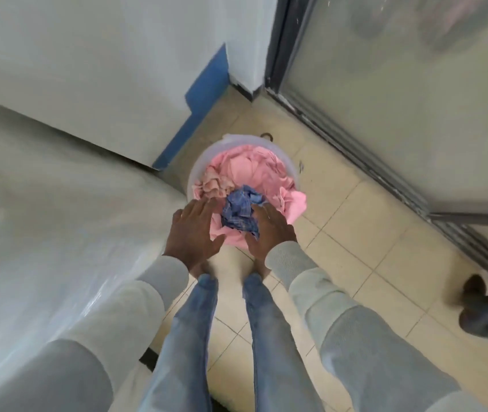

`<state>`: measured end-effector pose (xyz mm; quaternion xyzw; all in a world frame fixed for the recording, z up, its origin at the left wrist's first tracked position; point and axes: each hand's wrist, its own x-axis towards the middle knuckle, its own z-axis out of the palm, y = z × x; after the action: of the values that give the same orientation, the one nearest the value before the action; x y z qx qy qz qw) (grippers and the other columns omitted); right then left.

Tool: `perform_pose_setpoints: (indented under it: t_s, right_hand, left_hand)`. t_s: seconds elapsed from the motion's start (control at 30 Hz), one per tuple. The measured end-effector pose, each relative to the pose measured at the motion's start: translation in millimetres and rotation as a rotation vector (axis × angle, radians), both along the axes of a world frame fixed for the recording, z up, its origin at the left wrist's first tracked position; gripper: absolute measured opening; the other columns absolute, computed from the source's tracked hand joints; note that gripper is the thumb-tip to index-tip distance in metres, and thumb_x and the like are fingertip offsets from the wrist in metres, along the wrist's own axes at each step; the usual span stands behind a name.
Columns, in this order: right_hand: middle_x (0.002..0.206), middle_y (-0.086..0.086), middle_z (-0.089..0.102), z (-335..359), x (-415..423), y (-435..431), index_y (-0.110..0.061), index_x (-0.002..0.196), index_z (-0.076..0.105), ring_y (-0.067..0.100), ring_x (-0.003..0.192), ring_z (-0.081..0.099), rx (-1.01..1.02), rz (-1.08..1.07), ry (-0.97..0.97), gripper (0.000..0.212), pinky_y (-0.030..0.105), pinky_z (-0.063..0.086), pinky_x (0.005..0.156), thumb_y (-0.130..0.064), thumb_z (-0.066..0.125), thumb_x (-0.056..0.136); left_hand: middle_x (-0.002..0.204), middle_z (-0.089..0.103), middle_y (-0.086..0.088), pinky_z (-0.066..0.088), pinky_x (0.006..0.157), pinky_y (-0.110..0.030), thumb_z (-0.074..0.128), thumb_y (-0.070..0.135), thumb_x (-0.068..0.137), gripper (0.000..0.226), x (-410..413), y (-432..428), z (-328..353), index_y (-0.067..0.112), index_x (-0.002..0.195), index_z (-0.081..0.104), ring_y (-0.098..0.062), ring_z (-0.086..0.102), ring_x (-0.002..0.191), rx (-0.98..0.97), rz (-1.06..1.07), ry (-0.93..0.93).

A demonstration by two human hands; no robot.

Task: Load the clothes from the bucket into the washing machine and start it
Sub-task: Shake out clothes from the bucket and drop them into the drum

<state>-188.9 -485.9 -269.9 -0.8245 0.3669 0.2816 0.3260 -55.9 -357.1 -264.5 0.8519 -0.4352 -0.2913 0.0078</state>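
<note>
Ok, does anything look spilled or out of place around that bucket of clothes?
Only a little: a fold of the pink cloth hangs out over the rim of the bucket, on the side by the right hand. No clothes lie on the floor tiles. Blur hides finer detail.

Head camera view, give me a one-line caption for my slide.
Left hand and right hand reach down to a bucket of pink clothes and a blue checked cloth.

No legible text, label, brand or number on anything in view.
</note>
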Motion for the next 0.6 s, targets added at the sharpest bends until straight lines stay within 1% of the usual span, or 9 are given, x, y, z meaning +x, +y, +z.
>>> perform_pose_setpoints:
  t_s: [0.13,0.23,0.33,0.4,0.43,0.47,0.5,0.57,0.6]
  right_hand:
    - [0.163,-0.001,0.008,-92.0,2.4,-9.7,-0.03,0.152,0.014,0.027,0.146,0.02,0.013,0.027,0.099,0.069,0.045,0.032,0.111,-0.043,0.048,0.094]
    - [0.161,-0.002,0.007,-155.4,11.0,-18.7,-0.035,0.15,0.008,0.03,0.146,0.017,0.002,0.026,0.14,0.077,0.056,0.036,0.107,-0.044,0.054,0.088]
    - [0.144,0.01,0.033,-198.9,24.4,-31.7,-0.03,0.146,0.011,0.04,0.131,0.037,-0.136,0.021,0.057,0.09,0.051,0.04,0.102,-0.034,0.069,0.077]
    - [0.127,0.013,0.049,-221.4,31.6,-40.6,-0.026,0.147,0.009,0.039,0.121,0.047,-0.134,-0.028,0.07,0.095,0.048,0.041,0.098,-0.025,0.071,0.075]
    - [0.122,0.014,0.052,-228.2,34.0,-42.6,-0.027,0.147,0.009,0.039,0.12,0.048,-0.104,-0.07,0.099,0.092,0.049,0.043,0.098,-0.021,0.068,0.077]
    - [0.121,0.016,0.052,-231.7,35.7,-42.6,-0.03,0.145,0.015,0.039,0.121,0.047,-0.077,-0.1,0.131,0.082,0.052,0.044,0.098,-0.019,0.063,0.079]
    - [0.119,0.016,0.053,-233.0,37.3,-41.9,-0.033,0.139,0.027,0.039,0.121,0.047,-0.052,-0.095,0.162,0.066,0.055,0.044,0.098,-0.019,0.057,0.082]
    - [0.12,0.012,0.055,-225.4,39.6,-38.4,-0.03,0.128,0.049,0.037,0.121,0.049,-0.054,0.017,0.219,0.041,0.053,0.04,0.103,-0.021,0.05,0.088]
    - [0.126,0.012,0.05,-218.1,39.3,-35.2,-0.026,0.127,0.053,0.037,0.124,0.045,-0.095,0.073,0.233,0.037,0.052,0.039,0.104,-0.023,0.052,0.09]
  left_hand:
    - [0.149,0.041,-0.007,0.034,0.105,-0.044,0.065,0.043,0.082,0.075,-4.8,-17.7,-96.8,0.014,0.145,0.037,-0.029,0.038,0.136,0.047,-0.06,0.029]
    - [0.147,0.043,-0.006,0.032,0.108,-0.045,0.063,0.041,0.083,0.072,-9.9,-28.8,-157.3,0.015,0.144,0.037,-0.027,0.036,0.137,0.065,-0.088,0.049]
    - [0.143,0.046,-0.005,0.029,0.111,-0.048,0.06,0.039,0.083,0.068,-15.1,-37.1,-195.1,0.015,0.143,0.038,-0.027,0.037,0.135,0.07,-0.097,0.047]
    - [0.143,0.046,-0.005,0.027,0.111,-0.05,0.058,0.037,0.083,0.068,-17.5,-39.0,-212.9,0.015,0.143,0.037,-0.027,0.038,0.133,0.067,-0.086,0.058]
    - [0.142,0.047,-0.006,0.027,0.111,-0.051,0.058,0.035,0.082,0.069,-18.4,-39.1,-218.7,0.014,0.144,0.037,-0.027,0.039,0.132,0.062,-0.074,0.073]
    - [0.14,0.048,-0.007,0.028,0.11,-0.05,0.059,0.032,0.081,0.069,-19.6,-38.4,-221.5,0.012,0.143,0.037,-0.028,0.04,0.131,0.051,-0.058,0.086]
    - [0.138,0.05,-0.01,0.03,0.109,-0.049,0.06,0.03,0.079,0.07,-20.4,-37.6,-223.1,0.01,0.142,0.037,-0.03,0.042,0.129,0.034,-0.041,0.095]
    - [0.138,0.048,-0.014,0.036,0.105,-0.046,0.063,0.025,0.077,0.076,-22.4,-35.7,-218.4,0.006,0.144,0.032,-0.033,0.044,0.126,-0.001,0.019,0.139]
    - [0.141,0.045,-0.015,0.041,0.102,-0.045,0.065,0.023,0.077,0.08,-23.3,-34.7,-212.3,0.005,0.146,0.029,-0.035,0.045,0.125,-0.016,0.058,0.17]
